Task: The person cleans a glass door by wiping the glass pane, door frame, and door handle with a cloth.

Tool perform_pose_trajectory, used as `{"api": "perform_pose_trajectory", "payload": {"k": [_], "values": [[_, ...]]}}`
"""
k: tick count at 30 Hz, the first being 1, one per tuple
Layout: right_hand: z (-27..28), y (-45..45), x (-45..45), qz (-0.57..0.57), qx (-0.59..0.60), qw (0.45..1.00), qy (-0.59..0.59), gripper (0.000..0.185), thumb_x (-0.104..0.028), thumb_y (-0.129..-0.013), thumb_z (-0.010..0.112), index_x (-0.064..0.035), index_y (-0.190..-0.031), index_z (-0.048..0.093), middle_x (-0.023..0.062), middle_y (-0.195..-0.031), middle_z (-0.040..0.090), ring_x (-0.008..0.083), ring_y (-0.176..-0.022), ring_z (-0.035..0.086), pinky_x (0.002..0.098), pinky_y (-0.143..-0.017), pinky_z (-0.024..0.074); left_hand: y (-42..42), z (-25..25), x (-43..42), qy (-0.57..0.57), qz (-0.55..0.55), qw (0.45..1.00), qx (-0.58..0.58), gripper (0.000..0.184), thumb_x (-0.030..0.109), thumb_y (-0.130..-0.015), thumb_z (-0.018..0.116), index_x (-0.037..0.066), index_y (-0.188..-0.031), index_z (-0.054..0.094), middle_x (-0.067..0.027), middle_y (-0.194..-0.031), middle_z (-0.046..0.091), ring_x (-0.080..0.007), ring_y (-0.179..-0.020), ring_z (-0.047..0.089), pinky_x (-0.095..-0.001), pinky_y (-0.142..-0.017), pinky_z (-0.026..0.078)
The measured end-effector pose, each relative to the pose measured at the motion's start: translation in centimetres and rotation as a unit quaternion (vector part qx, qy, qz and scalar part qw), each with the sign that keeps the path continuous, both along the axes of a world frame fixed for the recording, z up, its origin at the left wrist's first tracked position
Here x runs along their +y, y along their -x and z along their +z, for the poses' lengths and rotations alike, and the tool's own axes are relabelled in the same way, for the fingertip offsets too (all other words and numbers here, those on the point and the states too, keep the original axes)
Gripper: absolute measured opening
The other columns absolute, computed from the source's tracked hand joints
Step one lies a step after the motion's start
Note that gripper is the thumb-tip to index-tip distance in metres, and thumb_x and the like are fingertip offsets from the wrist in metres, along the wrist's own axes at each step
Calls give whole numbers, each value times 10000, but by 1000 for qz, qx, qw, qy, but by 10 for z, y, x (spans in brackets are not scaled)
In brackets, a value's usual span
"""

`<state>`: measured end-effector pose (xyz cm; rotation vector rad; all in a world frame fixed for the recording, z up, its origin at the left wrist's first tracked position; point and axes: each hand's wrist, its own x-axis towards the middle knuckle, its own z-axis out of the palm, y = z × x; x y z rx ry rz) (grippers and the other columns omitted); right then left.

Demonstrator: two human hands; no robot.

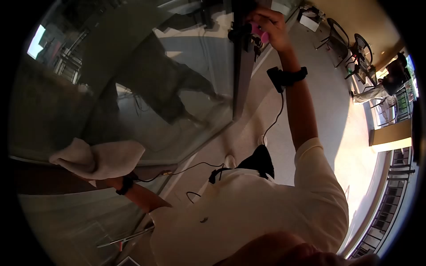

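Observation:
A pale folded cloth [100, 158] lies over my left hand [104, 181] at the lower left, against the glass door's frame. Most of that hand's fingers are hidden under the cloth. Up at the top, my right hand [271, 27] is closed at the dark lock or handle [242, 33] on the edge of the glass door [177, 88]. Something pink [262, 33], with keys [257, 51] hanging beneath it, shows beside the fingers. Each wrist wears a black band with a cable.
Dark chairs [339, 40] stand along the wall at the upper right, near a white box [310, 18]. Beyond them a person [377, 93] is partly visible. A railing [395, 195] runs down the right side. A squeegee-like tool [124, 239] is at the lower left.

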<state>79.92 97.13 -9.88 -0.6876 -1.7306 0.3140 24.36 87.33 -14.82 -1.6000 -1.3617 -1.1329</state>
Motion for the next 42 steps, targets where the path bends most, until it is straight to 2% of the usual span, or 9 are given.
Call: {"api": "perform_pose_trajectory", "payload": {"k": [4, 15, 21, 24, 30, 32, 35, 39, 42], "values": [[20, 11, -19, -24, -4, 995, -94, 233, -155, -873, 577, 13, -800, 721, 73, -660, 619, 221, -676, 586, 359, -723, 454, -13, -1, -8, -28, 5, 999, -33, 570, 296, -977, 561, 105, -1496, 419, -142, -1538, 368, -319, -1451, 325, -546, -1154, 292], [18, 25, -41, -81, -41, 985, -148, 157, -144, -839, 641, -19, -903, 713, 91, -884, 688, 270, -870, 591, 405, -835, 459, -79, 44, 12, -92, 53, 994, -40, 650, 372, -999, 502, 88, -1553, 317, -178, -1609, 232, -346, -1505, 208, -549, -1176, 248], [26, 43, -91, -181, -95, 964, -170, 519, -36, -769, 730, -49, -1276, 620, 113, -1089, 688, 295, -1038, 621, 404, -966, 453, -208, 59, 60, -97, -31, 995, 23, 696, 414, -1011, 471, 78, -1584, 261, -198, -1649, 158, -360, -1534, 144, -551, -1188, 224], [46, 66, -143, -109, -63, 973, -193, 587, -42, -770, 744, -39, -1336, 588, 122, -1120, 694, 295, -997, 657, 417, -934, 490, -263, 11, 76, -1, -90, 993, 81, 706, 381, -997, 479, 53, -1583, 261, -206, -1656, 151, -363, -1542, 137, -553, -1188, 220], [62, 139, -161, 1, 68, 919, -388, 554, -147, -498, 810, -159, -1040, 695, 78, -883, 662, 184, -612, 568, 316, -497, 396, -312, -126, 124, 162, -189, 956, 157, 576, 227, -1002, 481, 19, -1527, 371, -157, -1625, 293, -306, -1524, 238, -497, -1182, 251], [69, 151, -174, 47, 106, 948, -298, 524, -191, -443, 814, -114, -949, 704, 56, -783, 621, 170, -579, 555, 307, -467, 387, -312, -186, 173, -55, -36, 973, 219, 548, 243, -1033, 461, 48, -1537, 367, -133, -1619, 318, -294, -1517, 258, -477, -1189, 249], [85, 155, -171, 87, 134, 973, -165, 590, -255, -371, 809, -64, -919, 703, 8, -661, 530, 160, -567, 539, 293, -471, 389, -287, -165, 150, 98, -163, 973, 131, 535, 287, -1042, 471, 65, -1523, 399, -104, -1608, 349, -294, -1515, 260, -485, -1202, 227], [87, 169, -132, 91, 74, 951, -284, 531, -401, -477, 807, -86, -894, 709, 7, -635, 476, 158, -512, 479, 279, -457, 349, -233, -97, 123, 147, -246, 957, 35, 585, 332, -1003, 548, 62, -1509, 429, -111, -1592, 374, -304, -1509, 266, -494, -1200, 218], [77, 169, -115, 99, 92, 947, -290, 491, -482, -571, 777, -102, -874, 706, 15, -622, 454, 149, -486, 452, 272, -451, 333, -197, -50, 105, 154, 14, 985, 72, 576, 191, -1007, 422, -28, -1516, 264, -398, -1494, 319, -540, -1349, 382, -605, -1124, 310]]}}
